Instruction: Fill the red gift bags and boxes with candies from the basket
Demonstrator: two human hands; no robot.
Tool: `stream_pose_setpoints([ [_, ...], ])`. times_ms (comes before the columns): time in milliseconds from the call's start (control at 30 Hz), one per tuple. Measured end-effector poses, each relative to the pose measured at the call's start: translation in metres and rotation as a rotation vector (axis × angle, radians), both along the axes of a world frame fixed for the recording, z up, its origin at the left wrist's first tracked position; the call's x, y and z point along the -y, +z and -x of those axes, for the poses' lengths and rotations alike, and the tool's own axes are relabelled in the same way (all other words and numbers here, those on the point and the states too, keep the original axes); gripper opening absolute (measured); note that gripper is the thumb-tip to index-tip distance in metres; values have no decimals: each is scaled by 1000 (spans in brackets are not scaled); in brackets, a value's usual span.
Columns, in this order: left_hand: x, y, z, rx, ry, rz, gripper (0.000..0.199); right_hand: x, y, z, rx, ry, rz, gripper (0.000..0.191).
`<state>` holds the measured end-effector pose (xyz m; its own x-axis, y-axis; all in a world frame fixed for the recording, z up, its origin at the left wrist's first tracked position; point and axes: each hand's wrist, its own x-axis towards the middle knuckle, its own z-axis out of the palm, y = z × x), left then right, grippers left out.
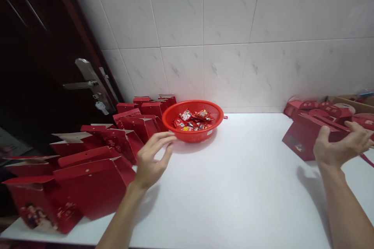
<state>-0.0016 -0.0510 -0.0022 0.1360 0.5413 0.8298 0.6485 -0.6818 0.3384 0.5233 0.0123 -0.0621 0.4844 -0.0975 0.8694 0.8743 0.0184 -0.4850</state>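
Your right hand, empty-palmed with fingers parted, is at the dark-red cardboard box on the smooth white surface; contact is unclear. Your left hand, loosely curved around nothing, is just beside the round red plastic basket containing shiny red-wrapped packets; open-topped red cardboard bags stand leftward.

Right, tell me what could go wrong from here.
The left hand is close to the red basket; a careless swing might jolt the wrapped packets inside. The frontmost bag at left stands near the edge of the white table, so a nudge could send it off. The right hand overlaps the red box in view; a clumsy grip might topple it.
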Motion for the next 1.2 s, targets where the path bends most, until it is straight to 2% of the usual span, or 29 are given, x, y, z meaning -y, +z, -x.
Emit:
stream_pose_setpoints([
  [100,32,18,29,-65,255,-130,15,7,9,12,75,11,-56,51],
  [167,47,24,50,-79,467,-205,14,13,16,27,123,42,-76,47],
  [233,54,24,71,-105,614,-165,18,17,23,46,184,78,-96,41],
  [267,55,22,79,-94,668,-218,18,18,26,56,222,100,-102,37],
  [300,55,19,86,-146,689,-194,20,19,28,66,248,119,-100,34],
  [367,52,13,91,-238,681,-233,20,22,31,84,291,159,-72,30],
  [467,47,6,81,-318,561,-254,18,23,30,108,331,227,-6,24],
  [533,45,2,67,-261,468,-257,12,24,27,122,335,298,49,21],
  [600,40,0,51,-178,333,-205,1,24,22,138,329,400,103,18],
  [667,32,-3,34,-107,144,-139,9,24,16,155,317,532,156,19],
  [767,13,-5,5,-43,-160,-64,8,26,6,184,317,806,258,26],
  [833,-1,-3,-17,-29,-343,5,8,28,-2,203,298,1059,398,35],
  [933,-19,3,-48,-35,-597,71,17,28,-13,228,254,1506,709,72],
  [1000,-25,5,-65,-65,-720,77,19,26,-19,240,191,1749,847,93],
  [1067,-29,6,-79,-106,-809,46,23,23,-22,247,124,1915,890,93],
  [1200,-32,3,-94,-119,-953,-159,31,17,-19,254,81,2101,920,65],
])
